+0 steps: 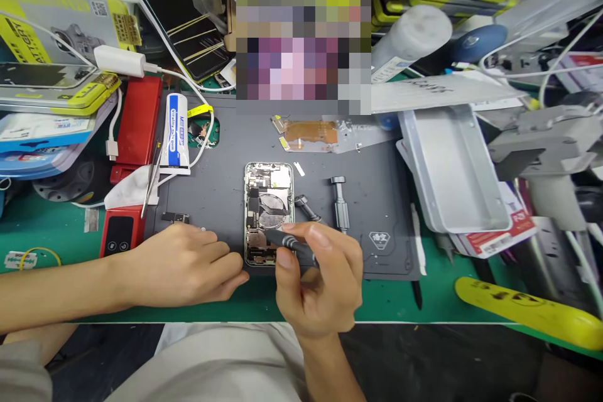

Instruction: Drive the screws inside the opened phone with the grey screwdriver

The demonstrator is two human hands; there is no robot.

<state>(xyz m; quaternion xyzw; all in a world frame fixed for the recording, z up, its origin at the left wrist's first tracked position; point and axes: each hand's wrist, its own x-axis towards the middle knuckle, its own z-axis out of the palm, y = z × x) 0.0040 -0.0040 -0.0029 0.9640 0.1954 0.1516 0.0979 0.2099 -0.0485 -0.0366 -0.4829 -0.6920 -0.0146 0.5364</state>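
An opened smartphone point(272, 201) lies on the dark grey work mat point(377, 201), its inner parts and a round coil area exposed. My right hand point(325, 276) pinches a dark grey screwdriver point(296, 244) with a ribbed grip between thumb and fingers. The tool slants over the phone's lower half; its very tip is hard to make out. Beside the phone's lower left edge rests my left hand point(188, 267), its fingers curled into a loose fist. Its palm is hidden, and I cannot tell whether it touches the phone.
Two more dark screwdrivers point(340, 204) lie right of the phone. A small dark part point(176, 218), tweezers point(151, 179) and a white-blue tube point(176, 132) are to the left. A translucent tray point(456, 169) and a yellow strip-shaped object point(522, 311) stand right. Stacked boxes and cables crowd the back.
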